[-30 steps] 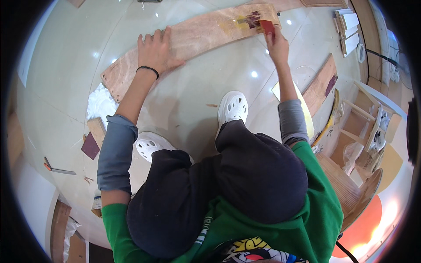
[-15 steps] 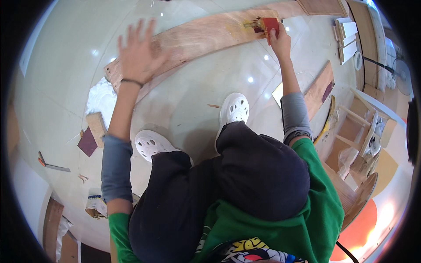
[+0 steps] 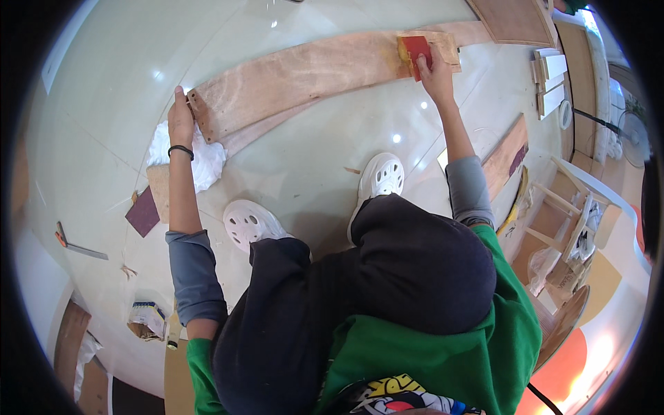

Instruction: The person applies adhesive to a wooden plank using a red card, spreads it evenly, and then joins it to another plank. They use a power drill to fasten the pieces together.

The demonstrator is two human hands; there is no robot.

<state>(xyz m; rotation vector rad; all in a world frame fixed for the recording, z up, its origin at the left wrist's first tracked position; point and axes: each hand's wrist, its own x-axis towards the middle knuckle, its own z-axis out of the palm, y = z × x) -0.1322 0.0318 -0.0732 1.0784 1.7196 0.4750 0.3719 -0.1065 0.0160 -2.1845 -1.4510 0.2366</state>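
Note:
A long, pale wooden board (image 3: 297, 72) lies across the tiled floor ahead of my feet. My left hand (image 3: 181, 121) is closed on its left end, thumb up along the end edge; the other fingers are mostly hidden. Near the board's right end, my right hand (image 3: 436, 77) grips a flat red rectangular pad (image 3: 416, 52) with a worn, yellowish left edge. That pad rests on the wood, over a yellow-stained patch. Its exact kind is unclear. Beneath the board's left end sits a crumpled white plastic bag (image 3: 206, 164), with a thinner wooden strip (image 3: 259, 129) beside it.
Left of my feet lie a tan block (image 3: 159, 190), a maroon square sheet (image 3: 142, 213) and a utility knife (image 3: 79, 247). To the right are another wood piece (image 3: 505, 158), stacked white boards (image 3: 550, 81) and a wooden frame (image 3: 557, 200). A panel (image 3: 515, 19) stands far right.
My left hand was spread above the board; now it has come down and left onto the end. The right hand with the red pad appears slightly lower and farther left, and the board too has shifted.

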